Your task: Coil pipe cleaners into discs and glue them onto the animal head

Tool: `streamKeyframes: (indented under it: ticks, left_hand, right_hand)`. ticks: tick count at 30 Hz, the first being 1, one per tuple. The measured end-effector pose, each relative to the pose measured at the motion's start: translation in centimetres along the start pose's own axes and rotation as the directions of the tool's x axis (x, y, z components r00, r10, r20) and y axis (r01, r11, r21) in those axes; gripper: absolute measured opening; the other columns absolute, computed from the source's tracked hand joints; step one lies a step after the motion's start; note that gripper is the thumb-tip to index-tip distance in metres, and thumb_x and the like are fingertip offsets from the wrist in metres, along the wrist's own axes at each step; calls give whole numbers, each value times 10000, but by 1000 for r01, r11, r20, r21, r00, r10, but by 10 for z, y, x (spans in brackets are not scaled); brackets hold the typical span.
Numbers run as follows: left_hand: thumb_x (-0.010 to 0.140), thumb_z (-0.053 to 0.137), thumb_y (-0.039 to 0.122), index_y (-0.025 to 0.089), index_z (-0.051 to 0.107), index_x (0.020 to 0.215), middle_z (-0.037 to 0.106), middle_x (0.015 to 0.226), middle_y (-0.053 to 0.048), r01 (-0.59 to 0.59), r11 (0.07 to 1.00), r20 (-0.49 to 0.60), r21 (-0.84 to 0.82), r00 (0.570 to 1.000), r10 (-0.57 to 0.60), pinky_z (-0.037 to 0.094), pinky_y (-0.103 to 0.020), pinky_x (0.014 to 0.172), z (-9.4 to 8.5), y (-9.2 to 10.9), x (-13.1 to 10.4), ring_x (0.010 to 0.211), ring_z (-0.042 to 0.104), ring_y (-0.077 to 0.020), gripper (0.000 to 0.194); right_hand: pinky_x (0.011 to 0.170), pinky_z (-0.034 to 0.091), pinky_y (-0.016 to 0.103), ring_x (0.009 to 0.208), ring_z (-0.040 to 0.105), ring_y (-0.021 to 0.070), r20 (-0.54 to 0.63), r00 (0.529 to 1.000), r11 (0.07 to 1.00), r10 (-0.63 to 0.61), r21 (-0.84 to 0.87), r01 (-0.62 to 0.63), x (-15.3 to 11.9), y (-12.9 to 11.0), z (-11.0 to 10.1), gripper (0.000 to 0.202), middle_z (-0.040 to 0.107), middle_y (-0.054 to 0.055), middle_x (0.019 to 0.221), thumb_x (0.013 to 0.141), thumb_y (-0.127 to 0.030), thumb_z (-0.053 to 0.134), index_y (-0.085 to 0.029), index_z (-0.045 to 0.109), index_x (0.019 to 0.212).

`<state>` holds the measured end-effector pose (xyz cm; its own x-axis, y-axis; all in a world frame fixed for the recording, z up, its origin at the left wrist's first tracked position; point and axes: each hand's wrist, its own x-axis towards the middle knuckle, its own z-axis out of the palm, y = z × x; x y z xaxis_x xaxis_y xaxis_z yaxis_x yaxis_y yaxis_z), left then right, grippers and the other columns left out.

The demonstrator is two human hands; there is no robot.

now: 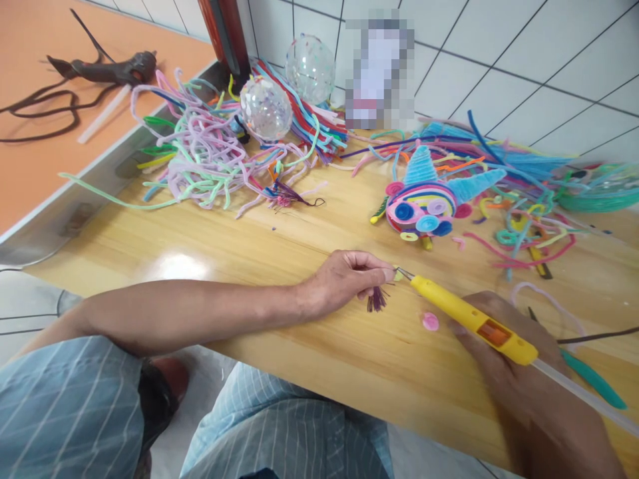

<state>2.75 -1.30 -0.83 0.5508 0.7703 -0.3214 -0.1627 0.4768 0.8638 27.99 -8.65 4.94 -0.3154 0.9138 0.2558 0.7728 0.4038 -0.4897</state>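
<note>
My left hand (347, 283) pinches a small dark purple tassel (377, 299), its strands hanging below the fingers. In my right hand (504, 346) is a yellow hot glue gun (462, 313) with a clear glue stick in its rear end. The metal nozzle points left, close to my left fingertips; whether they touch is too small to tell. A small pale yellow disc shows behind the nozzle. Beneath the glue gun, a pink disc (430, 321) lies on the wooden table (279, 346). A colourful pipe-cleaner figure (424, 199) with light blue horns sits farther back.
Tangled lilac and green pipe cleaners (200, 156) lie at the back left, near two confetti-filled clear balls (265, 108). A phone, blurred out, leans on the tiled wall. More pipe cleaners and scraps spread at the right. A teal tool (594, 379) lies by my right forearm.
</note>
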Motion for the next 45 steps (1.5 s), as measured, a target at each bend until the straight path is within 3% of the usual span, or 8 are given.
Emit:
streamKeyframes:
  ticks: [5, 18, 36, 45]
  left_hand:
    - [905, 763, 325, 110, 769, 938, 733, 651, -39, -2, 1000, 6, -3, 1000, 2, 441, -207, 567, 0, 1, -1, 563, 670, -107, 217]
    - [903, 760, 323, 103, 765, 932, 741, 656, -51, -17, 1000, 20, -18, 1000, 18, 434, -200, 555, 0, 0, -1, 551, 658, -100, 223]
    - [892, 769, 365, 109, 766, 944, 751, 675, -57, -20, 1000, 29, -3, 999, 20, 438, -212, 564, -1, 0, -1, 569, 674, -112, 262]
    - [904, 752, 327, 107, 763, 926, 747, 658, -54, -22, 1000, 25, -20, 999, 22, 421, -204, 553, 0, 0, -1, 552, 665, -104, 221]
  right_hand:
    - [497, 437, 293, 577, 621, 160, 18, 998, 998, -61, -23, 62, 1, 3, 0, 72, 692, -37, 818, 984, -276, 609, -334, 647, 999]
    - [540, 473, 316, 608, 652, 197, 29, 998, 998, 52, -39, -51, -2, -2, 1, 44, 702, -22, 793, 974, -293, 617, -321, 647, 959]
    - [490, 410, 347, 545, 579, 195, -1, 1000, 999, 22, 43, -22, -4, 3, 3, 41, 652, -30, 762, 975, -330, 618, -352, 645, 953]
    - [494, 415, 351, 563, 610, 200, -9, 1000, 999, 28, 19, -28, -2, 0, 4, 42, 668, -26, 770, 974, -324, 616, -348, 636, 946]
